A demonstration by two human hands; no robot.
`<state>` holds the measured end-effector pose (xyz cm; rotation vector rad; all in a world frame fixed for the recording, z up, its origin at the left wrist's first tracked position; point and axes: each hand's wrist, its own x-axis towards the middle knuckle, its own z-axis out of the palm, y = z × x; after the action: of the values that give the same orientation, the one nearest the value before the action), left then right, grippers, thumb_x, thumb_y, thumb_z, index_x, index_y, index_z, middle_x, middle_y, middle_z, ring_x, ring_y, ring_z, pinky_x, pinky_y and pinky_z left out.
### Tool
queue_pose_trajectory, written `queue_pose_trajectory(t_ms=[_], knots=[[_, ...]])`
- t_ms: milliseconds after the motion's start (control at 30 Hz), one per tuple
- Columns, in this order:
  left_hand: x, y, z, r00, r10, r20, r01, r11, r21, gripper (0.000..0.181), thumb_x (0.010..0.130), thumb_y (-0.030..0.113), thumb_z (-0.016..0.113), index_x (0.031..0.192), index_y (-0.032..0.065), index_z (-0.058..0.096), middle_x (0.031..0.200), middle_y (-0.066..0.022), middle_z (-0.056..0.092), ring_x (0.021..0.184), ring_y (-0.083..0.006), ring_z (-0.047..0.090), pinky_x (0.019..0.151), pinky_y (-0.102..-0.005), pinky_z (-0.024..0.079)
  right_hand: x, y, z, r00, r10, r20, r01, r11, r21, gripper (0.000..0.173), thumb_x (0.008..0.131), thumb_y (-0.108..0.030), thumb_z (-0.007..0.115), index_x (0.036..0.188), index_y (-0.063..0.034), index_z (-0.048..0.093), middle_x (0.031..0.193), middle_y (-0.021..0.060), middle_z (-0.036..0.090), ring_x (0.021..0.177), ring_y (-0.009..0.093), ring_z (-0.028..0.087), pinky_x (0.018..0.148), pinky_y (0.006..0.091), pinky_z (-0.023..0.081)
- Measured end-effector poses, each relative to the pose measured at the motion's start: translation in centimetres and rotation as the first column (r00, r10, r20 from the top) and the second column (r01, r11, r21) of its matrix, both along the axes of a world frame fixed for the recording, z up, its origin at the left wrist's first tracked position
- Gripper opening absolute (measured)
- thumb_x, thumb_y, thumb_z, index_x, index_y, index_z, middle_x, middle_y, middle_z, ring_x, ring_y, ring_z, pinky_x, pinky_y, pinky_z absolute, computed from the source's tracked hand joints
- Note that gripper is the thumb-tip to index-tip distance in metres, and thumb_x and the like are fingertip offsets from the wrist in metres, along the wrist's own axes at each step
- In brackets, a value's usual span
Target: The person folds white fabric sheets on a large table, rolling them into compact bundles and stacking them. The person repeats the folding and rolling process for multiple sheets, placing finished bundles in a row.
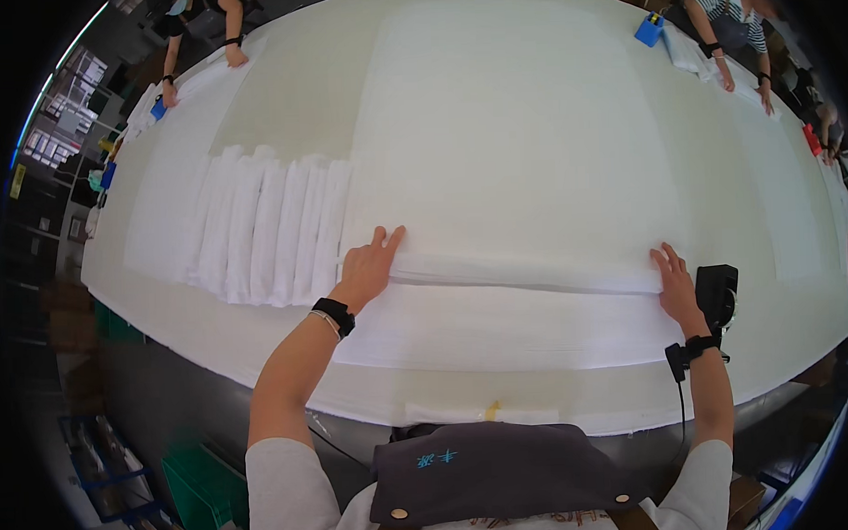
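Note:
A wide sheet of thin white fabric (503,122) covers much of the table before me. Across its near part runs a long folded band (522,272). My left hand (369,267) lies at the band's left end, fingers spread, beside a row of several rolled or folded white cloths (275,228). At the right end of the band, my right hand (675,284) touches the fabric, fingers slightly bent. Whether either hand pinches the cloth cannot be told. A black device (717,297) stands just right of my right hand.
A person (202,34) handles white cloth at the far left, another (727,30) at the far right. Blue containers (649,29) and a red one (812,139) sit along the table's edges. A cable (682,410) hangs below my right wrist. Green crates (204,490) stand below left.

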<state>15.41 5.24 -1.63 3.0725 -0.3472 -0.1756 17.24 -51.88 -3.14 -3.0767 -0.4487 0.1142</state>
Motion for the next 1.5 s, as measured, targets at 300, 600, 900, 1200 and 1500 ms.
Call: queue_pose_trajectory(t_ms=[300,600,900,1200,1500], knots=[[0.1,2.9,-1.5,0.984,-0.001,-0.177,0.037,0.979,0.203,0.05,0.073,-0.001,0.058,0.122,0.0023,0.045,0.087,-0.0126,0.06,0.085,-0.0274,0.061,0.067,-0.0403,0.048,2.3,1.9,3.5,0.975,0.112,-0.193,-0.117,0.993,-0.014,0.061,0.065,0.009,0.061,0.119,-0.0165,0.051,0.121,0.0062,0.05,0.11,0.031,0.051,0.085,0.0399,0.051],[9.4,1.8,-2.4,0.999,-0.012,0.047,0.01,0.999,0.039,0.053,0.072,-0.004,0.058,0.122,0.0011,0.042,0.104,-0.014,0.053,0.099,-0.0302,0.053,0.079,-0.0375,0.048,13.7,3.4,-1.1,0.98,-0.139,0.14,0.11,0.975,0.194,0.038,0.069,0.01,0.059,0.102,-0.0085,0.052,0.105,0.0089,0.053,0.1,0.032,0.053,0.082,0.0413,0.05],[9.2,2.1,0.2,0.985,-0.173,0.014,0.171,0.981,0.087,0.07,0.072,-0.008,0.057,0.137,0.0065,0.037,0.12,-0.0126,0.049,0.094,-0.0282,0.058,0.068,-0.0364,0.05,8.9,2.7,3.4,0.974,-0.07,-0.215,0.107,0.98,0.169,0.056,0.063,0.008,0.066,0.113,-0.0104,0.05,0.119,0.0135,0.048,0.097,0.036,0.059,0.078,0.0435,0.053],[9.3,3.5,-2.4,0.969,-0.248,-0.022,0.24,0.906,0.349,0.014,0.076,0.009,0.057,0.087,0.0036,0.063,0.086,-0.0101,0.061,0.097,-0.0265,0.051,0.085,-0.044,0.038,10.5,2.2,1.3,0.984,0.144,0.109,-0.11,0.956,-0.271,0.029,0.069,-0.002,0.066,0.096,-0.0068,0.059,0.115,0.013,0.055,0.102,0.03,0.057,0.079,0.0427,0.051],[19.3,1.5,-2.1,0.99,0.114,-0.087,-0.123,0.987,-0.106,0.066,0.073,-0.006,0.055,0.135,0.0083,0.036,0.113,-0.0143,0.057,0.102,-0.0331,0.058,0.074,-0.0385,0.052,19.6,4.6,0.2,0.995,-0.098,0.005,0.098,0.995,-0.015,0.037,0.071,0.003,0.059,0.107,-0.0067,0.054,0.111,0.0111,0.056,0.102,0.03,0.056,0.08,0.0413,0.051]])
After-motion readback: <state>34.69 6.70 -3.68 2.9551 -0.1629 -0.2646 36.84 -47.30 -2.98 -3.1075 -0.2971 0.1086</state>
